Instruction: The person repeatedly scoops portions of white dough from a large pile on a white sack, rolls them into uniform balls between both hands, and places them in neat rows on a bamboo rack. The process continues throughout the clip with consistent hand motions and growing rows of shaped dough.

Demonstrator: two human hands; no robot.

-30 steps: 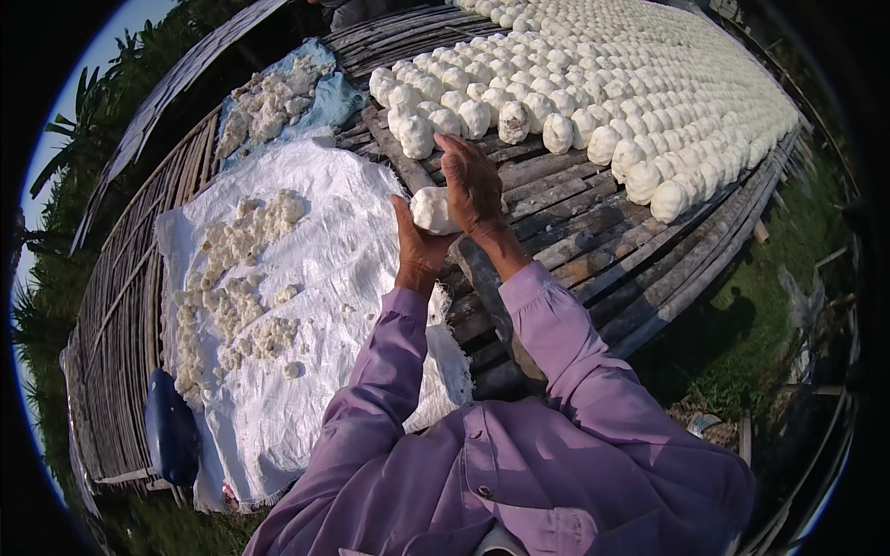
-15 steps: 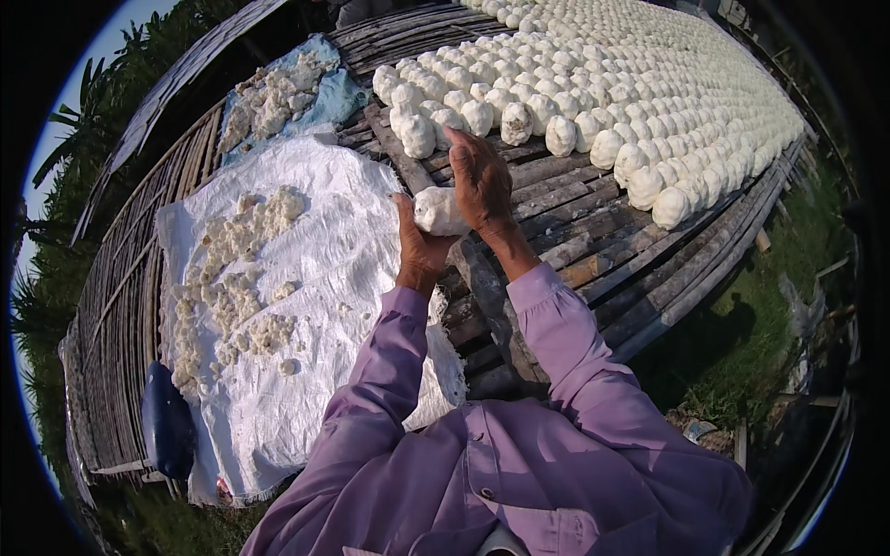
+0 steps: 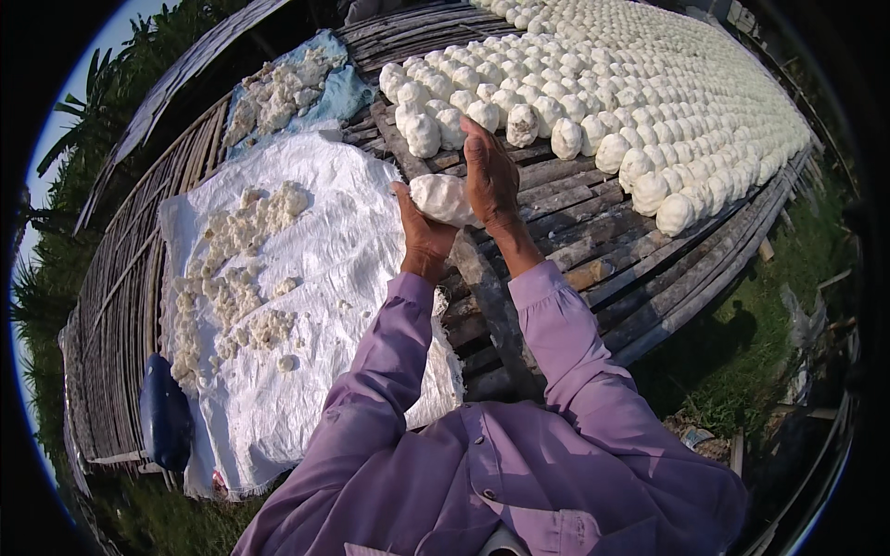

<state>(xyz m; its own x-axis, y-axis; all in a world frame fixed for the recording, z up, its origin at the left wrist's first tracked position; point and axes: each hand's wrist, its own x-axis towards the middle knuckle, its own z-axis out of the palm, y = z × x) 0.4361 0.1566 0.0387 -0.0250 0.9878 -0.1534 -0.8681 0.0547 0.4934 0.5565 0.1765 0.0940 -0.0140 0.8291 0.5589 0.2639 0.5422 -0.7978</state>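
As the white lump (image 3: 443, 198) shows longer now, seemingly turned, the left hand (image 3: 427, 241) cups it, the right hand (image 3: 494, 188) flat, fingers together.

The wide fisheye camera looked down and forward from the person's head. The purple shirt (image 3: 556, 463) was nearest.

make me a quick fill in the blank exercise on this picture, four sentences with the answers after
1. A lumpy, rounded white piece sits ____ the person's left hand and right hand.
2. Loose, pale crumbs lie on a crumpled plastic sheet coloured ____.
3. Rows of rounded white pieces stand toward the picture's ____-hand side, compared with that sheet.
4. The person's long-sleeved, buttoned shirt is ____.

Missing words: between; white; right; purple.
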